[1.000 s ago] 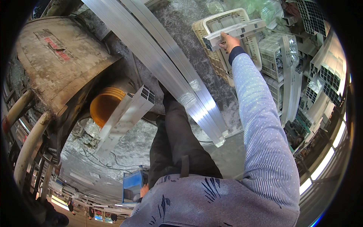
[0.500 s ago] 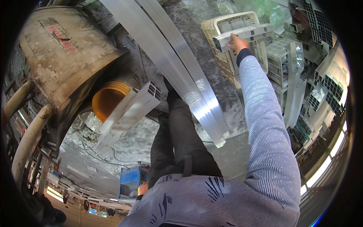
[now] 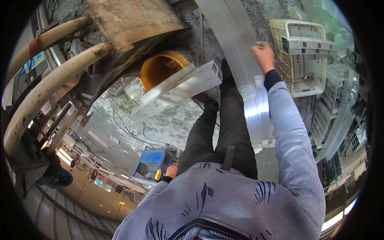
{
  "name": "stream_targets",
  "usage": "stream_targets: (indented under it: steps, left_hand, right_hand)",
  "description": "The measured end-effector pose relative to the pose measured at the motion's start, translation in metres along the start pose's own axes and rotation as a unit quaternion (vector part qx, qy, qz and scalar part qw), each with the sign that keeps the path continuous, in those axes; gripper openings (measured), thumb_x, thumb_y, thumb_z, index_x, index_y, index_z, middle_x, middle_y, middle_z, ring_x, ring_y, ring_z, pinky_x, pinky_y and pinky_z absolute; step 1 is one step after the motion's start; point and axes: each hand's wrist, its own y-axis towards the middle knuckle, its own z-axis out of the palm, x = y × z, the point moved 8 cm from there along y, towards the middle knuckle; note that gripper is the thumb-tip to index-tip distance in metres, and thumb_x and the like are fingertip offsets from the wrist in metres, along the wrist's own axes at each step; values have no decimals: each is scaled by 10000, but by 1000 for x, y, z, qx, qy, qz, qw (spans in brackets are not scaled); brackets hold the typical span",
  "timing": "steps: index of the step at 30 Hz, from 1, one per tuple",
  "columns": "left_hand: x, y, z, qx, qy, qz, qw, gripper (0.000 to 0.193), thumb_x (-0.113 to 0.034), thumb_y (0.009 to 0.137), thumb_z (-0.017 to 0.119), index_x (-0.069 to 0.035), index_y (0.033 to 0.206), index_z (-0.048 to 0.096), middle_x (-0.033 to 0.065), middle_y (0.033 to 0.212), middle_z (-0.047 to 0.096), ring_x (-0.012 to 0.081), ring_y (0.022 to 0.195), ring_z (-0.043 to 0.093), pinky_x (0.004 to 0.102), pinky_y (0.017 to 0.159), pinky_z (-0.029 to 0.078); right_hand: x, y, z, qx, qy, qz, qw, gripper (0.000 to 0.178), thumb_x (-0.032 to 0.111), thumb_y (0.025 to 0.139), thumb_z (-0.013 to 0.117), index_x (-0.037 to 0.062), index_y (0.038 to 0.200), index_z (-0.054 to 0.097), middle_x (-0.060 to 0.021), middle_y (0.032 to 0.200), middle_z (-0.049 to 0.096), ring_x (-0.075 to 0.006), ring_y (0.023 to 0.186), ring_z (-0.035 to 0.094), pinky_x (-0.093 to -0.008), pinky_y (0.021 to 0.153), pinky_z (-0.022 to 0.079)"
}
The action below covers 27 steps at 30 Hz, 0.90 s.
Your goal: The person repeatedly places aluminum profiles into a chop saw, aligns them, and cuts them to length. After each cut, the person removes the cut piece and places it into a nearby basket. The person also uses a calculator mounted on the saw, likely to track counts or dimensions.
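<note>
in the head view, the short silver profile point(image 3: 310, 47) lies across one cream crate point(image 3: 283, 66), right of the right hand point(image 3: 264, 57) and apart from it; that hand is loosely curled, nothing visible in it, well apart from the left hand point(image 3: 172, 171), whose grip i cannot tell; one orange bucket point(image 3: 156, 71); the profile looks straight, shiny, dotted with dark squares
</note>
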Motion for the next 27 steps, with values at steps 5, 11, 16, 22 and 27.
stream_targets:
  steps: [5,11,16,22,27]
  left_hand:
    - [-1,0,17,-14,21,-13,1000,293,-108,902,609,-101,1195,608,105,1010,663,265,876,721,380,727,583]
    - [-2,-11,40,-78,-66,15,995,355,-162,941,574,-64,1281,570,152,1050,681,328,840,716,432,688,587]
    - [-1,-15,56,-54,-135,-37,989,365,-232,965,542,-54,1284,556,184,1040,669,391,858,699,496,706,573]
    - [-7,-9,31,-113,-214,-51,969,391,-293,970,541,-28,1254,581,237,1010,698,419,888,699,521,776,554]
    - [3,11,-14,-86,-204,-75,972,355,-306,981,512,-56,1197,643,240,1028,706,414,926,698,530,791,547]
  right_hand:
    - [132,-78,134,211,-98,-210,950,350,217,816,677,49,1121,711,-217,1085,721,-390,1053,690,-490,907,557]
    - [169,-121,248,360,-319,-208,852,444,236,880,660,19,1267,647,-224,1237,680,-402,1179,647,-455,1024,522]
    - [156,-124,285,430,-345,-158,819,348,191,811,720,16,1109,759,-195,1110,753,-354,1004,729,-441,901,582]
    - [192,-127,265,509,-94,-87,851,417,335,900,742,1,1150,740,-198,954,741,-301,895,735,-404,763,593]
    - [243,-138,189,449,23,-105,887,419,315,995,645,-22,1242,689,-170,1110,725,-248,892,727,-375,712,641]
